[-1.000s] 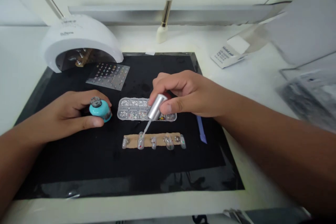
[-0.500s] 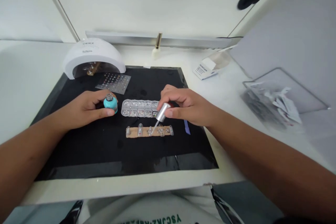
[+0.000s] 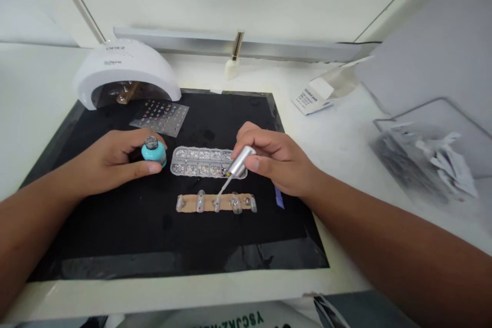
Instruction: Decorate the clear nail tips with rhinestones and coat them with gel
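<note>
My left hand (image 3: 119,160) holds an uncapped turquoise bottle (image 3: 154,152) upright over the black mat (image 3: 126,225). Between its fingers and thumb, my right hand (image 3: 269,156) grips a silver-capped brush (image 3: 243,161), its thin tip pointing down and left. That tip is at the middle one of several clear nail tips, which sit across a tan strip (image 3: 207,203). Just behind the strip lies a clear compartment case (image 3: 197,155) of small gems, its right end partly covered by my right hand and the brush.
A white nail lamp (image 3: 128,64) stands at the back left, beside a sticker sheet (image 3: 163,117). Behind the mat is a white bottle with gold cap (image 3: 232,66). An alcohol pad box (image 3: 311,97), a purple tool (image 3: 279,198) and packets in a wire holder (image 3: 430,159) are on the right.
The whole view has shifted and come slightly closer. The brush tip has moved slightly left and stays by the middle nail tip. Both hands keep their holds.
</note>
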A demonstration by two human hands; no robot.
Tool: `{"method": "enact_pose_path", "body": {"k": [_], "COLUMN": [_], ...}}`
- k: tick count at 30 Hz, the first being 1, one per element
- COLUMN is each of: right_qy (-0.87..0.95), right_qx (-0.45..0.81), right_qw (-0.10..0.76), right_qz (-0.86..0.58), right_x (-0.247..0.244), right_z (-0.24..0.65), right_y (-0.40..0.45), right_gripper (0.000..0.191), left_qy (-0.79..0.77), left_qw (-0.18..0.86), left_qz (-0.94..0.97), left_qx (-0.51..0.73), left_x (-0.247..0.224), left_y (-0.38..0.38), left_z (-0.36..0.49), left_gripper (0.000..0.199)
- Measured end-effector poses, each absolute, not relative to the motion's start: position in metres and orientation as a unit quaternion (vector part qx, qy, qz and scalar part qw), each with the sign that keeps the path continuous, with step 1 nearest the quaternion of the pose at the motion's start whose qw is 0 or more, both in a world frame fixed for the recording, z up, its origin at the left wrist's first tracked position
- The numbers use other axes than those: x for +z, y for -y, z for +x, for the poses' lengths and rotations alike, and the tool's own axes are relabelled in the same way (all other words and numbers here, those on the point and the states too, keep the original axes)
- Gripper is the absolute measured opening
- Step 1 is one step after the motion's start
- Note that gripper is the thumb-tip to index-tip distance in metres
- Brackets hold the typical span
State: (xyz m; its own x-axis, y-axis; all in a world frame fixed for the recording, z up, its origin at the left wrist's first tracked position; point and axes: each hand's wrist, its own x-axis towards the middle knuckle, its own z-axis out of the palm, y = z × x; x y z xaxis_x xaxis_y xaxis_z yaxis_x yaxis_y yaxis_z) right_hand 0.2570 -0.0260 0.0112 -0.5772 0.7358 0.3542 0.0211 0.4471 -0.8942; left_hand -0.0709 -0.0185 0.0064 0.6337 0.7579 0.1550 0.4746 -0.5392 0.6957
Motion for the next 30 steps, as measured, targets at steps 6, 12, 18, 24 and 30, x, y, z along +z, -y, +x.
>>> {"method": "enact_pose_path", "body": {"k": [6, 12, 18, 24, 30], "right_qy": [0.758, 0.787, 0.779, 0.782, 0.776], "right_qx": [0.409, 0.341, 0.341, 0.349, 0.358], "right_qw": [0.443, 0.455, 0.447, 0.437, 0.446], "right_qz": [-0.249, -0.241, -0.276, -0.273, -0.267], "right_x": [0.034, 0.063, 0.057, 0.052, 0.055], "right_z": [0.252, 0.227, 0.218, 0.211, 0.229], "right_y": [0.028, 0.019, 0.016, 0.015, 0.021], "right_gripper": [0.023, 0.027, 0.030, 0.032, 0.029], "left_qy": [-0.333, -0.315, -0.308, -0.308, -0.330], "left_qw": [0.272, 0.242, 0.242, 0.236, 0.254], "left_qz": [0.867, 0.883, 0.886, 0.889, 0.877], "left_qx": [0.251, 0.251, 0.248, 0.242, 0.240], "left_x": [0.011, 0.013, 0.016, 0.018, 0.015], "left_y": [0.025, 0.028, 0.029, 0.031, 0.028], "left_z": [-0.058, -0.051, -0.051, -0.048, -0.056], "left_gripper": [0.023, 0.025, 0.027, 0.031, 0.030]}}
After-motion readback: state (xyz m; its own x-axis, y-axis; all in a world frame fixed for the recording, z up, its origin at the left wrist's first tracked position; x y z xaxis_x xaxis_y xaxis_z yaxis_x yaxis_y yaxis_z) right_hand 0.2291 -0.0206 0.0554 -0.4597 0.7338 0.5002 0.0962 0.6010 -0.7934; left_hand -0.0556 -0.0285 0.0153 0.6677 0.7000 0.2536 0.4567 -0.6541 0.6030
